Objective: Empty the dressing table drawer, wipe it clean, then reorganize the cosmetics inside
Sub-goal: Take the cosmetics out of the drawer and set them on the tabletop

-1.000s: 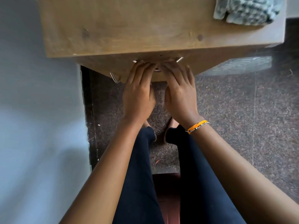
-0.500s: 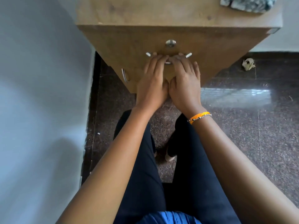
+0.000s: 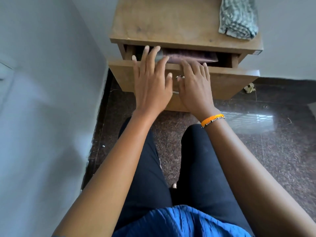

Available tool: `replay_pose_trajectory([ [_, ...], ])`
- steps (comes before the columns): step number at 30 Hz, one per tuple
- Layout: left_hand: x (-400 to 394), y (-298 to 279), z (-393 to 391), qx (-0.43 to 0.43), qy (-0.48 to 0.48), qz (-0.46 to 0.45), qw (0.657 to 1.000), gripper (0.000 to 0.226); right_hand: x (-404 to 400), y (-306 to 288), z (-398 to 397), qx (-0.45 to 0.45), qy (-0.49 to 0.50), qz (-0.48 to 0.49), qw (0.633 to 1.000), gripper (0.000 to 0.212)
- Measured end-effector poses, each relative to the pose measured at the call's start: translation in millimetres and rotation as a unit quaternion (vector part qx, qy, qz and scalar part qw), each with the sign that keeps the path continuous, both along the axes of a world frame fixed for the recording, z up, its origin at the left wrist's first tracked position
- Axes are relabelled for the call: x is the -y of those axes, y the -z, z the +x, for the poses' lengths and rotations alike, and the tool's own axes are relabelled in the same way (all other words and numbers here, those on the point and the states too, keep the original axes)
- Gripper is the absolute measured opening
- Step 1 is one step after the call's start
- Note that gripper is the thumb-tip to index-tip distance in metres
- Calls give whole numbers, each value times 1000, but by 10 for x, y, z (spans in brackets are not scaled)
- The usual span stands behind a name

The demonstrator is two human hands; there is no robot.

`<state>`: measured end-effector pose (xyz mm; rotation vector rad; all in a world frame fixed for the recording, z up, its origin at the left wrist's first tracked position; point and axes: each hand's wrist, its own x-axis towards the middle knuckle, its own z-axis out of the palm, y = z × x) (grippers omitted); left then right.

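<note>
The wooden dressing table (image 3: 164, 23) stands against the wall, and its top drawer (image 3: 230, 81) is pulled partly out. A dark purple-brown flat thing (image 3: 189, 56) lies inside the gap; the rest of the drawer's contents are hidden. My left hand (image 3: 150, 79) reaches over the drawer's front edge with straight, spread fingers, the fingertips above the opening. My right hand (image 3: 196, 86) lies flat on the drawer front, fingers straight, fingertips at its top edge. A small round metal lock (image 3: 180, 77) shows between the two hands.
A folded grey-green checked cloth (image 3: 238, 17) lies on the table top at the right. A pale wall (image 3: 42, 100) runs close on the left. A crumpled scrap (image 3: 249, 88) sits on the dark speckled floor (image 3: 273, 159) right of the table. My legs are below.
The drawer was closed with both hands on its handle; it has now slid out partly. My left hand has risen over the opening and my right hand rests flat on the front.
</note>
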<state>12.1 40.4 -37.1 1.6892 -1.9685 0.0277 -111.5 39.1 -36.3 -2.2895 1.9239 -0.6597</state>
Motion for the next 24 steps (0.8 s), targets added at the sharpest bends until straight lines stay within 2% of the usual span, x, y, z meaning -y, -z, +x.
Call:
replay_pose_trajectory([
  [3,-21,29,123,-5,8,20,1000,30,-10,-9,-57,-32,-11,-3,999,36],
  [6,-116,23,148,-36,22,26,999,27,1,-89,-84,-7,-17,2,1000,25],
  [9,-183,-23,143,-68,22,22,997,21,-16,-166,-125,32,-23,37,999,32],
  [11,-209,-68,123,-36,-14,2,999,21,-32,-235,-142,53,-27,64,996,38],
  [14,-212,-151,79,-10,-61,-7,998,24,-63,-319,-152,45,-45,89,994,37],
  [18,-222,-262,33,-16,-72,70,995,32,-200,-271,-183,6,-86,144,986,32],
  [21,-296,-293,-1,-3,-96,134,986,35,-340,-215,-212,54,-86,165,981,32],
  [24,-422,-262,-25,11,-99,156,983,35,-442,-191,-232,87,-67,182,977,33],
])
